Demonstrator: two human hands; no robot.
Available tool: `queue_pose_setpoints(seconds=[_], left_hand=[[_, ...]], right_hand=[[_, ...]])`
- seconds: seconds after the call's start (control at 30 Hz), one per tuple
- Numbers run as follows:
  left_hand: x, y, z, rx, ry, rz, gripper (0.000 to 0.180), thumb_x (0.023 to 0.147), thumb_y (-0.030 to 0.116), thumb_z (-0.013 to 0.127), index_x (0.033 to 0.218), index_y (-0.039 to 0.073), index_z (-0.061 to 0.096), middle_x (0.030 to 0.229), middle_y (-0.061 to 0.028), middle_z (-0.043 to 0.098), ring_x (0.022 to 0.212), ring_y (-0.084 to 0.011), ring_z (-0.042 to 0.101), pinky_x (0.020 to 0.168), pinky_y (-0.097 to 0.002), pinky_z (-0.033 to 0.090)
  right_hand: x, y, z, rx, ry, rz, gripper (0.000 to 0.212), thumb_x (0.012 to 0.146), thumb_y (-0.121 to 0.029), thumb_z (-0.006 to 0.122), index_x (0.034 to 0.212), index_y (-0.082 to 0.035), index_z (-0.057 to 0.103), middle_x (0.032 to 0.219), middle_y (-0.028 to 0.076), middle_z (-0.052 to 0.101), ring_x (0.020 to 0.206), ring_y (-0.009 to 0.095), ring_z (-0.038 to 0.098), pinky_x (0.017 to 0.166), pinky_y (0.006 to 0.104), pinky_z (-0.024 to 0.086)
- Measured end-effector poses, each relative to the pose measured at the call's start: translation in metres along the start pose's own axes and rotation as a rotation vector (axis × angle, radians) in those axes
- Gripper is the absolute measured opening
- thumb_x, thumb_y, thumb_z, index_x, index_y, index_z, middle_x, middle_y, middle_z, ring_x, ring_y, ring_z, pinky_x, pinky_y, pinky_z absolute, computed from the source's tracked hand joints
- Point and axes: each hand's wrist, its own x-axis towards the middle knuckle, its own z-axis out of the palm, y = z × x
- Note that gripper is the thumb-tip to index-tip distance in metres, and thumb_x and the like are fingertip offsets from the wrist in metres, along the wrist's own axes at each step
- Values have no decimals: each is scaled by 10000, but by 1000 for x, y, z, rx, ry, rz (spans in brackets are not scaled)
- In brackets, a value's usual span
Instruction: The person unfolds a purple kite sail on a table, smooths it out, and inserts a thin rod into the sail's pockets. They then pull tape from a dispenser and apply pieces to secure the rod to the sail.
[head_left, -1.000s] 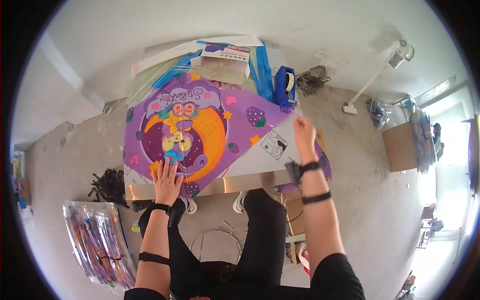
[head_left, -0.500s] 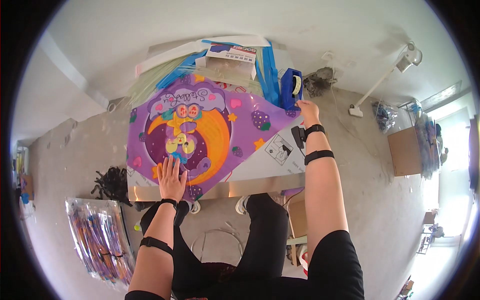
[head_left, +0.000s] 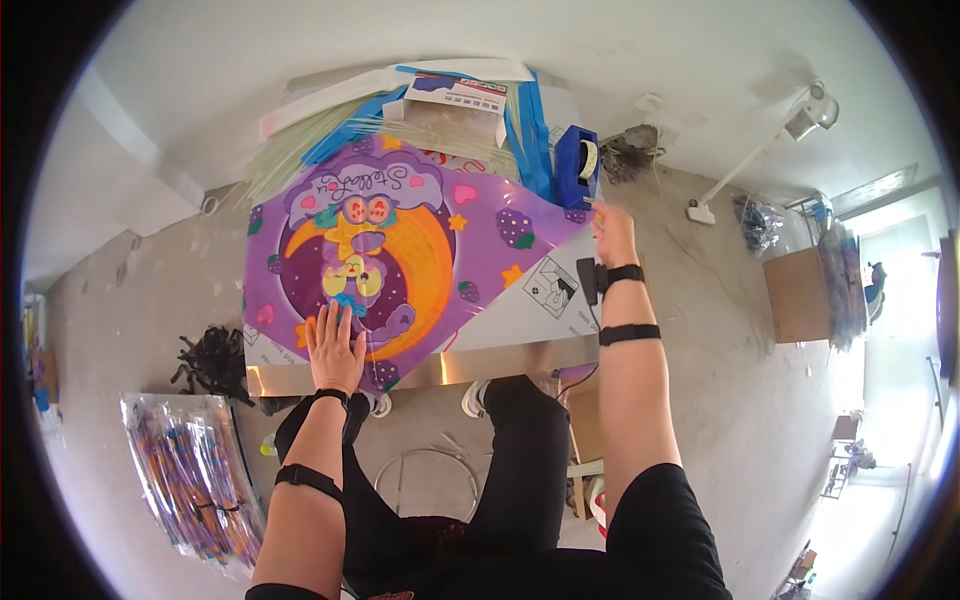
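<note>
A purple kite-shaped sheet (head_left: 425, 190), printed with an orange moon, hearts and strawberries, is spread over the table. Flat on its near left part lies my left hand (head_left: 336, 350), fingers stretched out and spread. At the sheet's right corner stands a blue tape dispenser (head_left: 568, 165) with a pale roll of tape (head_left: 588, 160). My right hand (head_left: 614, 235) is just in front of the dispenser, its fingers pinched together at the end of the tape. The strip between the fingers is thin and barely shows.
Behind the sheet lie pale thin rods (head_left: 275, 165), blue strips (head_left: 537, 140) and an opened white box (head_left: 455, 105). A metal strip (head_left: 480, 370) edges the table's near side. A black device (head_left: 588, 280) with a cable sits by my right wrist. Packaged bundles (head_left: 190, 480) rest at lower left.
My right hand has drawn slightly toward me from the dispenser's front, fingers still pinched. My left hand stays flat on the sheet. The whole view has shifted a little.
</note>
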Motion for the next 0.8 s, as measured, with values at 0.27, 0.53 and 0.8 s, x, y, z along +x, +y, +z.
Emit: queue_pose_setpoints(seconds=[0.27, 0.53, 0.8], left_hand=[[-2, -3, 0, 36, -1, -12, 530, 929, 344, 492, 1411, 153, 380, 1488, -83, 340, 1390, -267, 280, 1153, -467, 170], [17, 17, 1, -50, 47, 27, 522, 921, 338, 506, 1398, 152, 406, 1477, -84, 362, 1380, -271, 299, 1148, -470, 182], [10, 23, 3, -88, 42, 25, 529, 925, 363, 496, 1399, 144, 408, 1480, -84, 357, 1380, -261, 294, 1153, -463, 168]], right_hand=[[-24, 31, -4, -78, 57, 9, 183, 785, -169, 697, 927, -63, 648, 891, 21, 590, 828, 137, 525, 724, 305, 429], [39, 47, -55, -1258, 168, -433, 200, 791, -237, 712, 821, -41, 682, 755, 117, 665, 702, 239, 634, 632, 360, 475], [34, 60, -113, -1856, 183, -561, 222, 803, -231, 662, 751, -18, 697, 781, 165, 683, 753, 288, 671, 675, 378, 506]])
